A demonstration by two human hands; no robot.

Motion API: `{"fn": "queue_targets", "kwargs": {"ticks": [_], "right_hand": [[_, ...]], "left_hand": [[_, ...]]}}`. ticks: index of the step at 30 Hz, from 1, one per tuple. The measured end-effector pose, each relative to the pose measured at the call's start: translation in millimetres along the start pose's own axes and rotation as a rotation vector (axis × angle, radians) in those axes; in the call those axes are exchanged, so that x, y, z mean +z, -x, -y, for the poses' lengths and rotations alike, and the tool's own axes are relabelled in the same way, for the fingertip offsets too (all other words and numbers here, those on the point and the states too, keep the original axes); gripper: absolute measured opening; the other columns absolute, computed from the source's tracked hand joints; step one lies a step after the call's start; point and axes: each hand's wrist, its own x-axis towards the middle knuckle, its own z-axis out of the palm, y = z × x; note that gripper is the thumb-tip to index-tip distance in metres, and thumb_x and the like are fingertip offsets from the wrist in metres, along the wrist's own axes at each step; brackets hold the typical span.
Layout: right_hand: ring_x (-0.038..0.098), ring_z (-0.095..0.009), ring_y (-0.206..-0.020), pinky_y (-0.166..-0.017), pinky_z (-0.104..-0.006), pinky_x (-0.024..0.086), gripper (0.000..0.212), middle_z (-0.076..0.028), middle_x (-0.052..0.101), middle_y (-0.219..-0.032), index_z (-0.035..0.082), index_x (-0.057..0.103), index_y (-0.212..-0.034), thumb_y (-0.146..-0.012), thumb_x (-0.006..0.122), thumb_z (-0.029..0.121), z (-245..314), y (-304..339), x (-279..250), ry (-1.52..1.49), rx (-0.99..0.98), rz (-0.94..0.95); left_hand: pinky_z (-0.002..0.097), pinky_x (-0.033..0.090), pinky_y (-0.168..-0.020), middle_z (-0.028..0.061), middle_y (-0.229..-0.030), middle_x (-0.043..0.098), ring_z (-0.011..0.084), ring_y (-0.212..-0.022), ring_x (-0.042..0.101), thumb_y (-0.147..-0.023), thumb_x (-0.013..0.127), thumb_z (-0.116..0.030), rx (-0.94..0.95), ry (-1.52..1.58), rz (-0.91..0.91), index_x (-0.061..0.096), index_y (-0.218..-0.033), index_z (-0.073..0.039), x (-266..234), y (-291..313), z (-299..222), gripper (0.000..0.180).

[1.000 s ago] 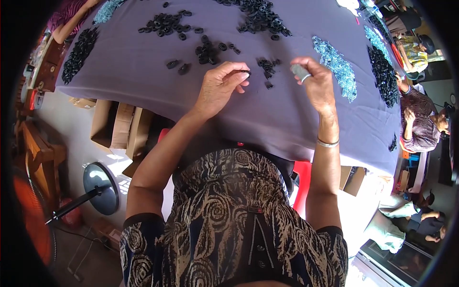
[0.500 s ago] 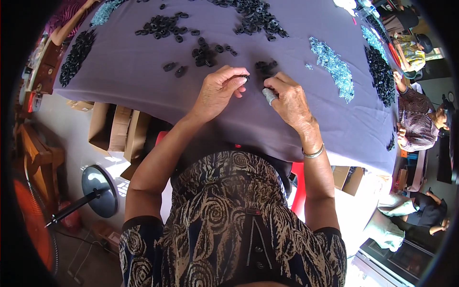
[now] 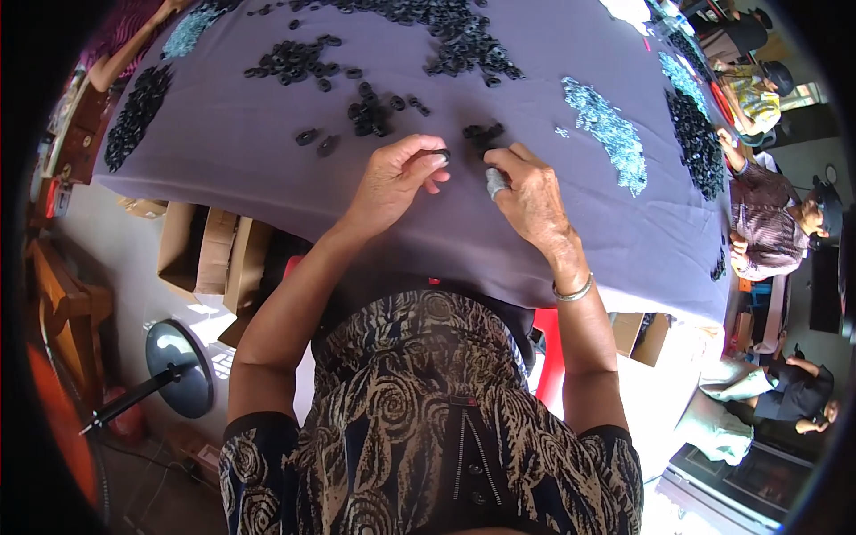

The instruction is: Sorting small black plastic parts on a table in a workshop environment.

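Thumb and fingers of the left hand (image 3: 388,185) pinch a small black piece (image 3: 443,156), closed narrowly on it above the near part of the surface (image 3: 232,134). To its right, the right hand (image 3: 532,194) curls with its fingers bunched and pointing left, a grey wrap (image 3: 497,183) around one of them; whether they grip anything cannot be told. A metal bracelet (image 3: 575,290) circles that wrist.

Just beyond the right hand's fingers is a small black cluster (image 3: 482,132). Farther left, beyond the left hand, sits a second black cluster (image 3: 369,118), with two loose black pieces (image 3: 307,136) on its left. Far off spread a black group (image 3: 294,64) and, to its right, a large black heap (image 3: 468,45). Right of the hands lies a shiny pale-blue pile (image 3: 611,129), a few bits (image 3: 562,132) apart on its left. Cardboard boxes (image 3: 214,254) stand below the surface's left near edge.
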Motion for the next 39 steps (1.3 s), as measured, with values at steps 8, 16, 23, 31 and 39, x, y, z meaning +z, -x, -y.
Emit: {"fn": "queue_targets", "kwargs": {"ticks": [8, 16, 23, 31, 39], "right_hand": [[0.062, -0.034, -0.074, -0.065, -0.0383, 0.049, 0.010, -0.016, 0.063, -0.082, 0.003, 0.061, -0.086, -0.076, 0.061, -0.001, -11.5, -7.6, -16.2, -0.093, 0.136, -0.218], [0.062, -0.030, -0.080, -0.073, -0.0366, 0.051, 0.022, -0.014, 0.061, -0.090, 0.004, 0.061, -0.097, -0.076, 0.060, -0.003, -108.9, -20.2, -45.0, 0.218, 0.092, -0.242], [0.061, -0.027, -0.077, -0.069, -0.0349, 0.049, 0.018, -0.011, 0.061, -0.087, 0.003, 0.062, -0.091, -0.075, 0.058, -0.004, -92.9, -34.0, -45.3, 0.138, 0.064, -0.085], [0.059, -0.013, -0.069, -0.066, -0.0276, 0.049, 0.015, -0.006, 0.067, -0.081, 0.006, 0.064, -0.096, -0.082, 0.057, 0.006, -83.6, -51.0, -72.3, -0.137, 0.149, -0.127], [0.059, -0.009, -0.062, -0.060, -0.0233, 0.049, 0.015, -0.008, 0.067, -0.079, 0.005, 0.064, -0.097, -0.083, 0.059, 0.005, -79.0, -38.0, -71.8, -0.256, 0.336, -0.179]], "left_hand": [[0.0249, 0.050, -0.063, 0.0053, -0.088, 0.060, 0.0121, -0.075, 0.060, -0.092, 0.052, -0.007, -0.021, -0.042, -0.038, 0.058, -0.104, 0.001, -0.5, 1.4, -3.5, 0.016], [0.0240, 0.050, -0.063, 0.0046, -0.087, 0.059, 0.0112, -0.074, 0.059, -0.091, 0.054, -0.007, -0.002, -0.062, -0.034, 0.058, -0.103, 0.001, 2.6, -1.6, 1.5, 0.015], [0.0233, 0.049, -0.063, 0.0037, -0.086, 0.058, 0.0104, -0.073, 0.058, -0.091, 0.054, -0.007, 0.015, -0.087, -0.030, 0.058, -0.102, 0.001, 1.6, 0.8, 1.4, 0.014], [0.0228, 0.048, -0.063, 0.0029, -0.085, 0.057, 0.0096, -0.072, 0.057, -0.092, 0.053, -0.007, 0.026, -0.105, -0.017, 0.058, -0.102, 0.000, 2.8, 0.7, 0.1, 0.013], [0.0226, 0.049, -0.063, 0.0028, -0.085, 0.057, 0.0096, -0.072, 0.057, -0.091, 0.054, -0.006, 0.026, -0.117, -0.033, 0.058, -0.102, 0.000, 1.6, 2.6, -0.4, 0.013]]}}
